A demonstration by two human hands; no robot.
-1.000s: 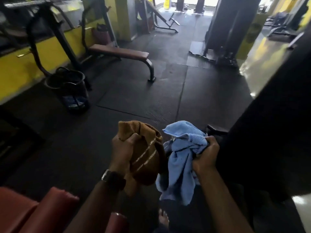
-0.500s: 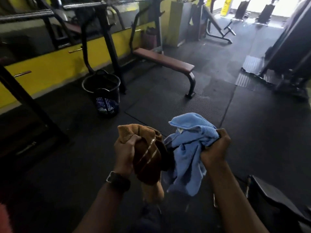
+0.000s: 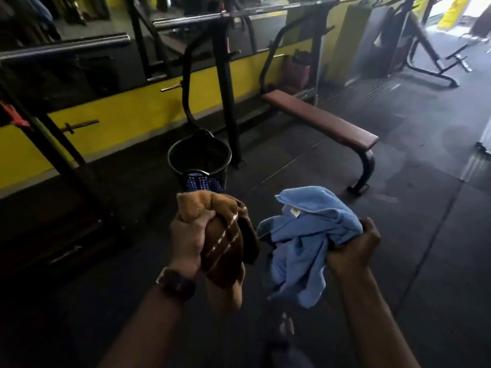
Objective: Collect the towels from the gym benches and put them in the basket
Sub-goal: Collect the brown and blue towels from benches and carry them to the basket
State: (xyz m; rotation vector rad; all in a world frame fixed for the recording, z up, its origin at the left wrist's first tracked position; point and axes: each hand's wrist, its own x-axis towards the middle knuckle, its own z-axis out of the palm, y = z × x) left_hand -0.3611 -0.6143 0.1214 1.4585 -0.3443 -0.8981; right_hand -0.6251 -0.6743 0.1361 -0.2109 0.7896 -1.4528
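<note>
My left hand (image 3: pixel 187 239) grips a bunched brown towel (image 3: pixel 225 251) with pale stripes, held at chest height. My right hand (image 3: pixel 353 247) grips a crumpled light blue towel (image 3: pixel 305 235) beside it; both towels hang down below the fists. A black mesh basket (image 3: pixel 199 160) stands on the floor just beyond the brown towel, its mouth open and dark inside. A flat brown padded bench (image 3: pixel 318 119) with nothing on it stands to the basket's right.
Black rack uprights (image 3: pixel 225 83) and a barbell (image 3: pixel 66 46) stand along the yellow wall (image 3: pixel 127 115) behind the basket. Dark rubber floor mats (image 3: pixel 425 208) spread to the right. More machine frames (image 3: pixel 425 62) sit at the far right. My bare foot (image 3: pixel 287 325) shows below.
The view has swung right and closed in: the basket and bench now sit nearer and more central. Both hands keep hold of their towels in the same pose.
</note>
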